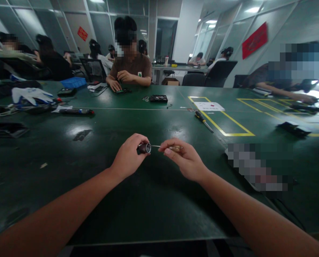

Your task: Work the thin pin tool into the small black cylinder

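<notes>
My left hand (129, 155) is closed around a short dark cylinder (144, 148) with a bright metal ring at its end, which faces me and to the right; its exact kind is unclear. A small screwdriver (177, 147) with a clear amber handle lies in my right hand (187, 157), gripped between thumb and fingers. Its thin shaft points left, and the tip is at or just behind the ringed end; whether they touch I cannot tell. Both hands are over the dark green table (148, 207).
A black and yellow screwdriver (203, 120) and a white paper (209, 106) lie ahead right. Near my right forearm is a blurred-out flat item (253, 167). White gloves (32, 95), a blue tray (73, 82) and a black device (158, 98) are farther off. A co-worker (131, 67) sits opposite.
</notes>
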Action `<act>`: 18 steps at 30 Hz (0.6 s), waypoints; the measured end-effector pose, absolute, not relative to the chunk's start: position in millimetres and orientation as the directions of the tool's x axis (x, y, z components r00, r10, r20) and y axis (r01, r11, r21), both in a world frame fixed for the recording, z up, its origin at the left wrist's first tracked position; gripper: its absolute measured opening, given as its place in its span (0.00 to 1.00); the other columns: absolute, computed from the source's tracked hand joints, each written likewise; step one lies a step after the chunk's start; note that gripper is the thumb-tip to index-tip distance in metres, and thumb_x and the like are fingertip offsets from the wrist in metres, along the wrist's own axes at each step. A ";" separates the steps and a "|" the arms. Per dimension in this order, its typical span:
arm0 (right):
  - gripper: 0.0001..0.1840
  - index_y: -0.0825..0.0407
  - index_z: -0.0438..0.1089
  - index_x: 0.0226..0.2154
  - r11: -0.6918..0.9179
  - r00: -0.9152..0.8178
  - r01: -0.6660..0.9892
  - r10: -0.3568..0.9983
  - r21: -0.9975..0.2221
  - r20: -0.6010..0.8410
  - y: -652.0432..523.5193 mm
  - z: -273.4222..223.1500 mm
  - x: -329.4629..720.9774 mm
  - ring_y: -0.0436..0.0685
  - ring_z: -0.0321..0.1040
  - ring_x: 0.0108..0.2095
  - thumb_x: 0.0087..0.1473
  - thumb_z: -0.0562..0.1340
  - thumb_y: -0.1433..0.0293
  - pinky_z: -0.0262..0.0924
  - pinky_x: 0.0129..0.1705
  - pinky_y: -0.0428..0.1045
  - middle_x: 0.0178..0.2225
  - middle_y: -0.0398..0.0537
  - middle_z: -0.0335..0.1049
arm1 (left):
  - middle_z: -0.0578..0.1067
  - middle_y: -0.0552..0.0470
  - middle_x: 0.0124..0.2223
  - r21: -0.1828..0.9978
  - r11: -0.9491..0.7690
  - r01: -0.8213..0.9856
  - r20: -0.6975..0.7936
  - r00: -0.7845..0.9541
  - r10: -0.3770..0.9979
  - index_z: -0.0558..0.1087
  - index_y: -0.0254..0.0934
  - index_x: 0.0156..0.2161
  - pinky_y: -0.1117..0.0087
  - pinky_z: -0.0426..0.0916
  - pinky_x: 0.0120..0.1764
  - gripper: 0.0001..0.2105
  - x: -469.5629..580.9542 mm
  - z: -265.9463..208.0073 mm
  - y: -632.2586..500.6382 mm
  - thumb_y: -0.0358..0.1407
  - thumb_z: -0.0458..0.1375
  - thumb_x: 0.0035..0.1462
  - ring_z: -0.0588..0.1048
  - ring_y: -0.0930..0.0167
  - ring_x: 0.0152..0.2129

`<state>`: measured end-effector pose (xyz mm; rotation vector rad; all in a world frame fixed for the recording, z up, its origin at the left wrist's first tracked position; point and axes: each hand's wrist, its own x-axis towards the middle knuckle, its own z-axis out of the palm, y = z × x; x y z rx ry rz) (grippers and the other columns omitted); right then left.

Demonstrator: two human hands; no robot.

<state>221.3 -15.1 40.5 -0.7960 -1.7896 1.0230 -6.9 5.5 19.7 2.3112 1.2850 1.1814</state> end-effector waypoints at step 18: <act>0.06 0.49 0.75 0.41 0.338 -0.404 -0.001 0.861 -0.941 0.309 -15.9 41.0 219.0 0.54 0.71 0.39 0.63 0.66 0.65 0.63 0.43 0.51 0.38 0.47 0.76 | 0.73 0.53 0.42 0.529 -0.600 0.600 0.547 0.299 0.782 0.72 0.38 0.41 0.65 0.70 0.43 0.15 -7.6 19.0 6.7 0.22 0.67 0.51 0.74 0.68 0.39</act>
